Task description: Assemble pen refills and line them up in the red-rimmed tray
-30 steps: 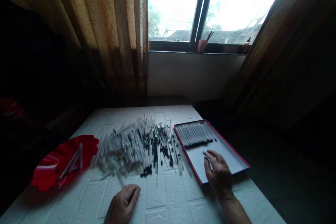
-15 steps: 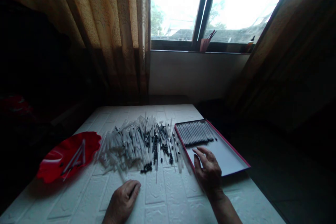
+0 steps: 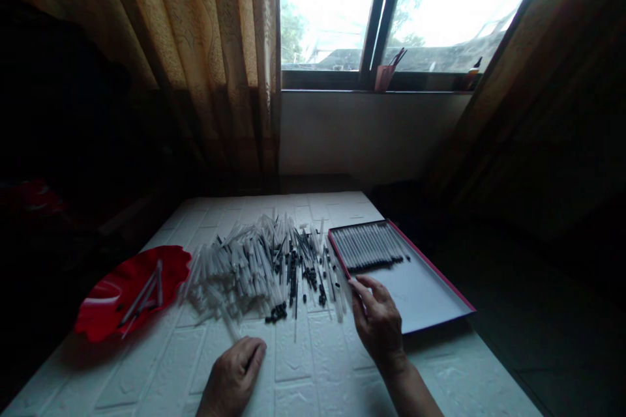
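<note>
My left hand [image 3: 232,374] rests on the table below the pile, its fingers curled and thumb against the index finger. Whatever it may hold is hidden. My right hand [image 3: 379,319] is at the left edge of a shallow box [image 3: 435,303] with a red rim, fingers bent but apart, nothing seen in them. Inside the box, a row of clear pens [image 3: 369,244] lies side by side, black ends toward me. A large pile of clear pen barrels [image 3: 239,267] covers the middle of the table, with dark refills [image 3: 296,267] at its right and small black caps [image 3: 276,313] in front.
A red dish [image 3: 105,300] with a wavy rim stands at the left, holding a few pen parts [image 3: 144,296]. The white brick-patterned table [image 3: 293,365] ends at the right beyond the box. On the windowsill are a pink cup [image 3: 384,77] with sticks and a small bottle [image 3: 473,71].
My right hand has moved left, from above the box's bare floor to its left edge. My left hand has stayed put. The view has shifted slightly.
</note>
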Demonstrator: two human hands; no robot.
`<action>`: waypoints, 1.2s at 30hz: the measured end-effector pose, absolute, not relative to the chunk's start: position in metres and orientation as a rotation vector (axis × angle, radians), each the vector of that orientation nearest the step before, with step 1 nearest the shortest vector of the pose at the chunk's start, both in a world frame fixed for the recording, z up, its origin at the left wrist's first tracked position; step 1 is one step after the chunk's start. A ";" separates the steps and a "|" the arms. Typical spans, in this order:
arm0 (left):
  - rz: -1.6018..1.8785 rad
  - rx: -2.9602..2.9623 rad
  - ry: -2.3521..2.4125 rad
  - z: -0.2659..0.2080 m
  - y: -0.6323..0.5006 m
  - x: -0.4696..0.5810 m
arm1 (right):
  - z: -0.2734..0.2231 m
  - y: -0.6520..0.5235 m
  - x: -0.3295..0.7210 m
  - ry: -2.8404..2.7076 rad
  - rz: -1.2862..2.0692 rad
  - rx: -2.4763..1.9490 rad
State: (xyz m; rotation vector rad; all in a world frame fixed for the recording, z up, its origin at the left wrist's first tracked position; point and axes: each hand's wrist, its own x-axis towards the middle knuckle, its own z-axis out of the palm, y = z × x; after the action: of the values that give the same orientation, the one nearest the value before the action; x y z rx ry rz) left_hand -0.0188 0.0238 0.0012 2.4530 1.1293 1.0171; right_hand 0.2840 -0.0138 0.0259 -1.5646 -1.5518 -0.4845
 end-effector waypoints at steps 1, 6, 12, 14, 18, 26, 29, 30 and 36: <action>1.019 2.451 1.126 0.000 0.023 -0.019 | 0.026 -0.014 0.282 -1.558 -0.474 -1.562; 1.044 2.434 1.100 0.000 0.023 -0.020 | 0.026 -0.012 0.269 -1.569 -0.439 -1.533; 1.057 2.427 1.091 0.005 0.026 -0.018 | 0.031 -0.008 0.230 -1.740 -0.165 -1.508; 1.034 2.405 1.091 0.006 0.027 -0.018 | 0.032 -0.001 0.212 -1.839 -0.012 -1.583; 1.046 2.379 1.089 0.007 0.029 -0.018 | 0.033 0.023 0.184 -1.960 0.170 -1.850; 1.059 2.360 1.080 0.005 0.028 -0.019 | 0.032 0.056 0.166 -1.987 0.229 -2.031; 1.059 2.350 1.078 0.005 0.027 -0.020 | 0.033 0.056 0.162 -1.970 0.238 -2.086; 1.066 2.346 1.079 0.005 0.027 -0.020 | 0.033 0.055 0.161 -1.962 0.245 -2.106; 1.049 2.305 1.121 0.005 0.025 -0.022 | 0.041 0.037 0.172 -1.887 0.270 -2.196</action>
State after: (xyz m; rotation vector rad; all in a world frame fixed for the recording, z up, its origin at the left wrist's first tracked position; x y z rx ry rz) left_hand -0.0217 0.0255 0.0053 2.3049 1.1210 1.0492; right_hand 0.1724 0.0370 0.0407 -2.1956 -1.8869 0.2700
